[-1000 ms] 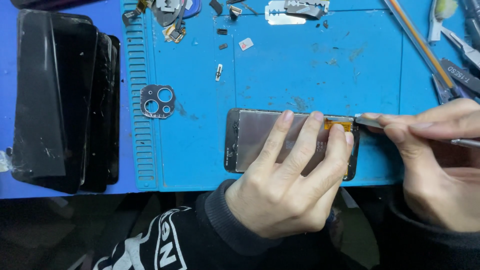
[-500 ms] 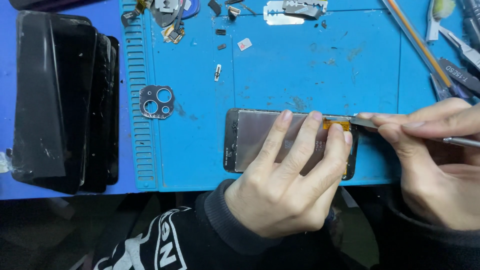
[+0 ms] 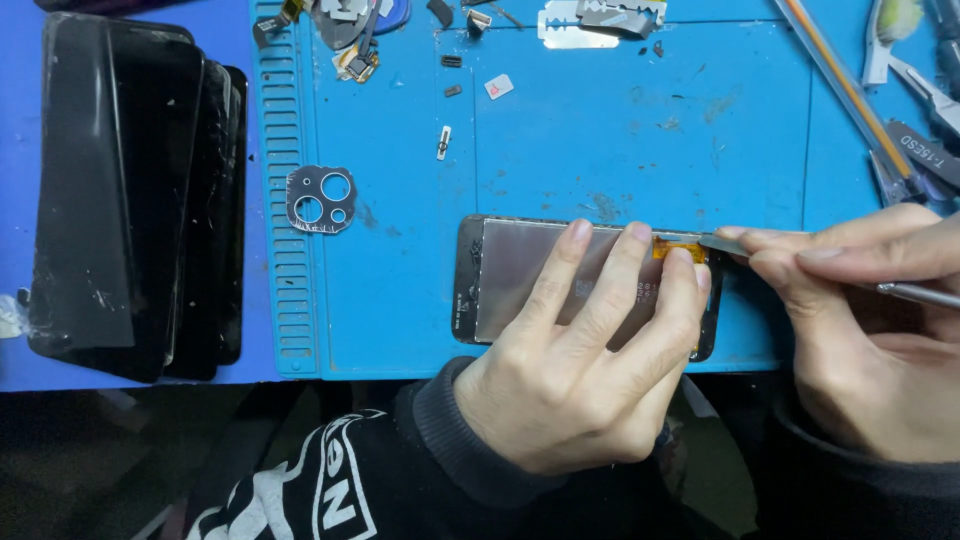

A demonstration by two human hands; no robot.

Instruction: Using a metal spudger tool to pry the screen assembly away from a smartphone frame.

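A phone screen panel lies face down on the blue work mat, its grey metal back up. My left hand rests flat on it, three fingers pressing its right half. An orange flex strip shows at the panel's top right corner. My right hand pinches a thin metal tool, and its flat tip touches the panel edge beside the orange strip.
A stack of dark phone screens lies at the left. A grey camera-lens bracket sits on the mat. Small screws and parts, a metal blade, tweezers and other tools crowd the top and right edges.
The tool tip in my right hand has edged slightly along the panel's top right corner. My left hand keeps pressing the panel in the same place.
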